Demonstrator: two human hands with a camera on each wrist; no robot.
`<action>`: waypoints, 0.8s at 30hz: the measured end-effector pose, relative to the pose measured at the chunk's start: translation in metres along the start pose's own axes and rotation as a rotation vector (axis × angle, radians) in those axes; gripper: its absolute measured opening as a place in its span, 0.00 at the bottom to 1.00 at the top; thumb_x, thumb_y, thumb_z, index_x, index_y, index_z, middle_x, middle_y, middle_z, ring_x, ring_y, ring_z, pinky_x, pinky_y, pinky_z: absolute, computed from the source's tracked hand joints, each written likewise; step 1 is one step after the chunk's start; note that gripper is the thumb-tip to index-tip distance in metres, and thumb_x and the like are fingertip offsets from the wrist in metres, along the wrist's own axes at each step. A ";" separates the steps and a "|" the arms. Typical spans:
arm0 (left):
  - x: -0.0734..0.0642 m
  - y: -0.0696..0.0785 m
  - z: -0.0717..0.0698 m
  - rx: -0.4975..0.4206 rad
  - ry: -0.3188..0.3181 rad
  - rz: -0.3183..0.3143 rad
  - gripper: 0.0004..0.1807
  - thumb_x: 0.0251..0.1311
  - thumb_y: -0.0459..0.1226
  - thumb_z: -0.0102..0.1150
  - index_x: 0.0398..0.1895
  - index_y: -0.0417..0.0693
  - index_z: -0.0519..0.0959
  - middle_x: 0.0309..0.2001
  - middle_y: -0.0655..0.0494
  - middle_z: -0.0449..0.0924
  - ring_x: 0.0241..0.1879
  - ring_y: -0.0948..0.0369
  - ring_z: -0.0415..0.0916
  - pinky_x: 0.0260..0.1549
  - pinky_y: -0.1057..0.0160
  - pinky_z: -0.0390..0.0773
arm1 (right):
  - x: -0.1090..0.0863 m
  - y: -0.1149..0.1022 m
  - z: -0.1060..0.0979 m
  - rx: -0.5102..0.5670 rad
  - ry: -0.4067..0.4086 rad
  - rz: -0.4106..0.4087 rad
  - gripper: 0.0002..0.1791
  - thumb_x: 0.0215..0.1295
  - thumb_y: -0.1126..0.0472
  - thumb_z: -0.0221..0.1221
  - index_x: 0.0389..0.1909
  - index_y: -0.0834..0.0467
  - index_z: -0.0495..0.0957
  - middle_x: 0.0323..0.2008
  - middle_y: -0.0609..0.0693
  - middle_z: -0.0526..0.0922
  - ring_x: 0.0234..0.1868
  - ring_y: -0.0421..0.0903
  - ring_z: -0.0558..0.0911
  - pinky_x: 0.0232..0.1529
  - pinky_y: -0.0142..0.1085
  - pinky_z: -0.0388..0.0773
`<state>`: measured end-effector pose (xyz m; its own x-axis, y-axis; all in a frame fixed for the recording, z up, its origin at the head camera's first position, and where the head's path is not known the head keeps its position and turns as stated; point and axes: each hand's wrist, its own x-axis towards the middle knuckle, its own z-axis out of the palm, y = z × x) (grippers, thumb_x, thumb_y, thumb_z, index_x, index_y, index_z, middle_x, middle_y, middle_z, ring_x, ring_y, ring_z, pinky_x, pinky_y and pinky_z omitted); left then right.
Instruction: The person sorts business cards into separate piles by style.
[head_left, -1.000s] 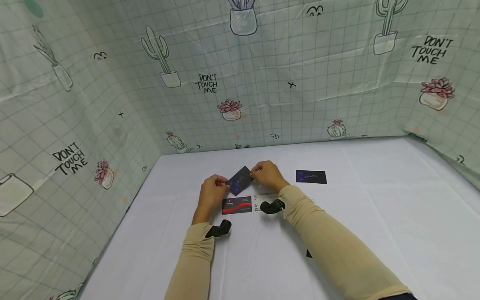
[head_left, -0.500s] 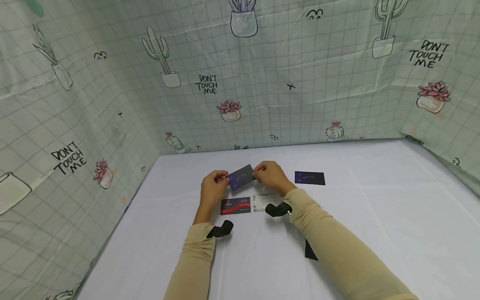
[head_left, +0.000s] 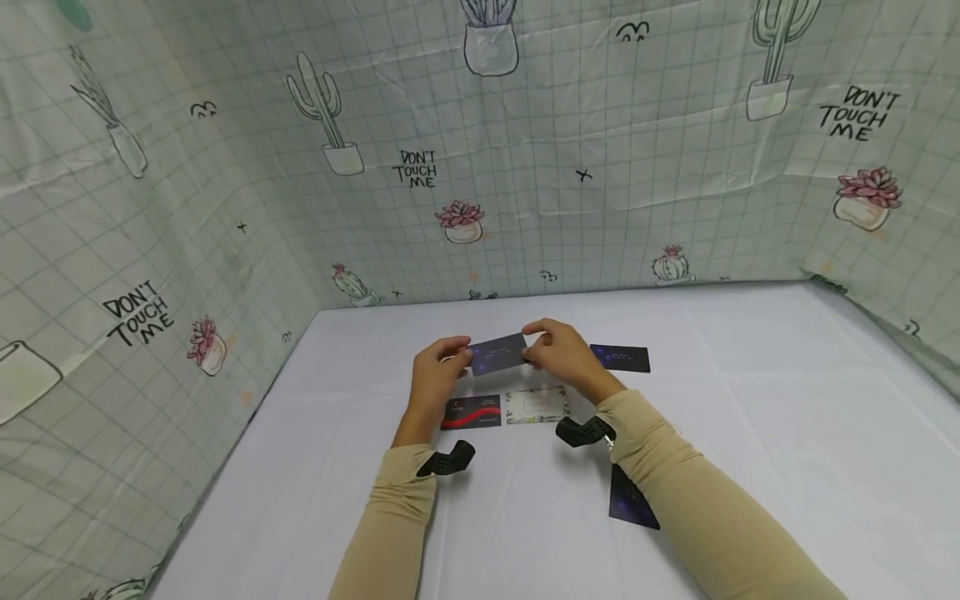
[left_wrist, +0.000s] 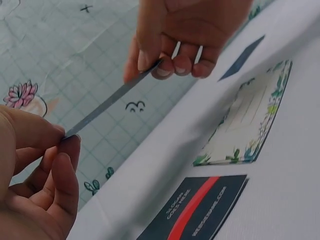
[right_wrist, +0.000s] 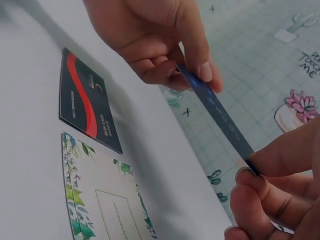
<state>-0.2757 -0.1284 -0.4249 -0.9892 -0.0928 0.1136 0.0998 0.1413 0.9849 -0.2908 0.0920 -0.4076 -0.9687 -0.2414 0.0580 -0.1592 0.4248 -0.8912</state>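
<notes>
A dark blue business card (head_left: 498, 355) is held above the table between both hands. My left hand (head_left: 437, 375) pinches its left end between thumb and fingers, and my right hand (head_left: 564, 357) pinches the right end. Both wrist views show the card (left_wrist: 107, 102) nearly edge-on, clear of the table. Beneath it on the table lie a black card with a red wavy stripe (head_left: 472, 412) and, to its right, a white card with a leafy border (head_left: 537, 406). The two lie side by side with a narrow gap in the right wrist view.
Another dark blue card (head_left: 621, 357) lies at the back right, its left corner near my right hand. A further dark blue card (head_left: 630, 500) lies closer to me, partly covered by the right sleeve (head_left: 697, 483). A patterned cloth wall (head_left: 525, 208) rises behind the white table (head_left: 787, 417).
The held card has turned from a steep slant to nearly level and shifted slightly right with both hands. More of the white card and of the near dark blue card now shows.
</notes>
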 end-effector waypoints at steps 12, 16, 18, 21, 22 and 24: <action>-0.006 0.003 0.013 -0.175 -0.054 -0.079 0.17 0.67 0.34 0.62 0.57 0.38 0.81 0.48 0.49 0.82 0.40 0.60 0.77 0.40 0.67 0.79 | -0.019 0.007 -0.015 0.030 0.001 -0.019 0.27 0.69 0.61 0.60 0.68 0.62 0.71 0.38 0.60 0.85 0.37 0.52 0.83 0.41 0.42 0.76; -0.007 0.003 0.017 -0.209 -0.073 -0.056 0.19 0.67 0.32 0.62 0.58 0.33 0.79 0.42 0.50 0.83 0.35 0.62 0.77 0.35 0.70 0.79 | -0.022 0.009 -0.019 0.049 0.002 -0.014 0.26 0.70 0.61 0.60 0.67 0.62 0.71 0.39 0.62 0.85 0.39 0.55 0.83 0.43 0.44 0.77; -0.007 0.003 0.019 -0.216 -0.081 -0.045 0.19 0.66 0.32 0.63 0.58 0.32 0.79 0.40 0.51 0.83 0.34 0.63 0.77 0.34 0.70 0.79 | -0.023 0.012 -0.021 0.052 0.000 -0.008 0.26 0.70 0.61 0.60 0.67 0.62 0.71 0.39 0.62 0.85 0.40 0.56 0.84 0.44 0.45 0.78; -0.009 0.005 0.022 -0.210 -0.100 -0.035 0.19 0.66 0.31 0.63 0.58 0.31 0.79 0.40 0.53 0.83 0.34 0.64 0.78 0.35 0.70 0.79 | -0.025 0.015 -0.024 0.049 0.003 -0.007 0.26 0.70 0.62 0.60 0.67 0.63 0.71 0.38 0.61 0.85 0.39 0.56 0.84 0.44 0.45 0.78; -0.010 0.006 0.024 -0.206 -0.108 -0.033 0.19 0.66 0.31 0.63 0.58 0.31 0.78 0.40 0.53 0.83 0.34 0.64 0.78 0.35 0.70 0.79 | -0.026 0.016 -0.025 0.046 0.008 -0.005 0.26 0.70 0.62 0.60 0.66 0.63 0.71 0.38 0.60 0.86 0.39 0.56 0.84 0.44 0.45 0.78; -0.011 0.007 0.026 -0.197 -0.128 -0.037 0.19 0.66 0.30 0.62 0.59 0.31 0.78 0.40 0.53 0.82 0.35 0.64 0.78 0.36 0.70 0.80 | -0.028 0.018 -0.028 0.046 0.016 -0.004 0.25 0.69 0.62 0.60 0.66 0.64 0.71 0.37 0.59 0.86 0.38 0.55 0.84 0.44 0.44 0.78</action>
<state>-0.2666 -0.1004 -0.4226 -0.9969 0.0334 0.0718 0.0699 -0.0565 0.9960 -0.2714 0.1306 -0.4130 -0.9711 -0.2288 0.0685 -0.1545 0.3833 -0.9106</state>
